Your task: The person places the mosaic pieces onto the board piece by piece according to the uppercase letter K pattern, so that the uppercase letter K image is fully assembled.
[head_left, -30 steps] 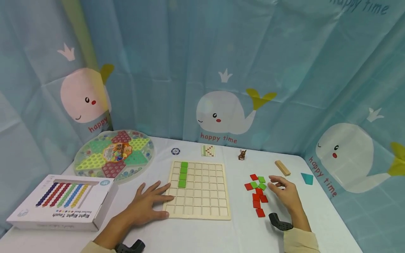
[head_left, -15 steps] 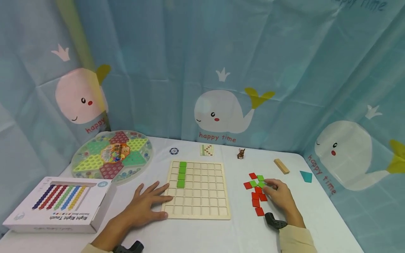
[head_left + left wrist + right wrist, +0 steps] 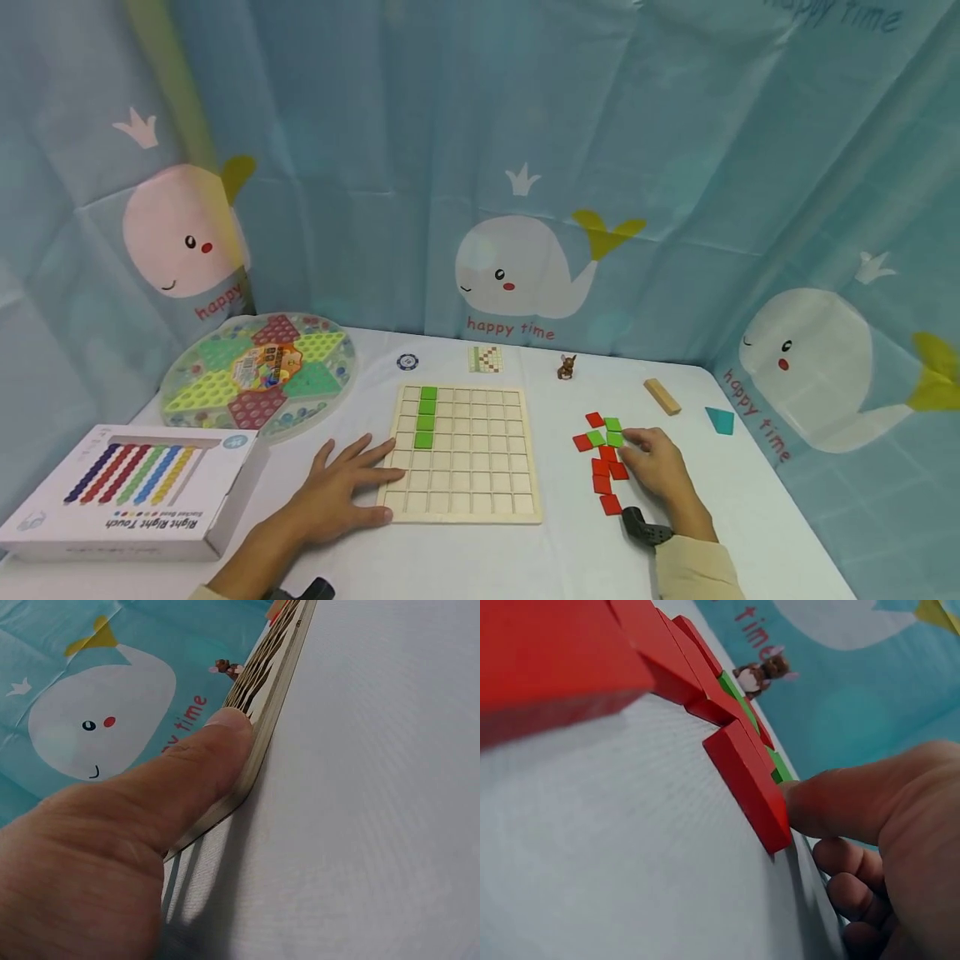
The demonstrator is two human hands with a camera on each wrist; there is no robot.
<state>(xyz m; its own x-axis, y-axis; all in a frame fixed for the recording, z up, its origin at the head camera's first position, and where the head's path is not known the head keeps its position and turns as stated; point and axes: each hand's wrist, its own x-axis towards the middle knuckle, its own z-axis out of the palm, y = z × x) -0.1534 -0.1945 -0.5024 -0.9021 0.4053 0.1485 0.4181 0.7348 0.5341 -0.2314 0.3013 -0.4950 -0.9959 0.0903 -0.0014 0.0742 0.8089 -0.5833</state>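
In the head view my left hand (image 3: pixel 337 492) lies with spread fingers over the left edge of a wooden grid board (image 3: pixel 480 483). The left wrist view shows its thumb (image 3: pixel 217 742) pressing on the board's rim near a corner. Several green square tiles (image 3: pixel 425 423) fill part of the board's second column from the left. To the right of the board, my right hand (image 3: pixel 660 467) has thumb and index finger at the right edge of a loose green tile (image 3: pixel 614 440). Several red tiles (image 3: pixel 602 483) lie beside it; one red tile (image 3: pixel 748 784) sits close by the right thumb.
Behind the board lie a poker chip (image 3: pixel 407 362), a small pattern card (image 3: pixel 486 359) and a mouse figurine (image 3: pixel 566 367). A wooden block (image 3: pixel 662 397) and a teal piece (image 3: pixel 720 421) are at right. A star-shaped game board (image 3: pixel 258 375) and boxed toy (image 3: pixel 135 492) stand left.
My right hand has come left to the green tile, which has turned straighter and shifted a little. My left hand keeps its place on the board. The head view has swung slightly.
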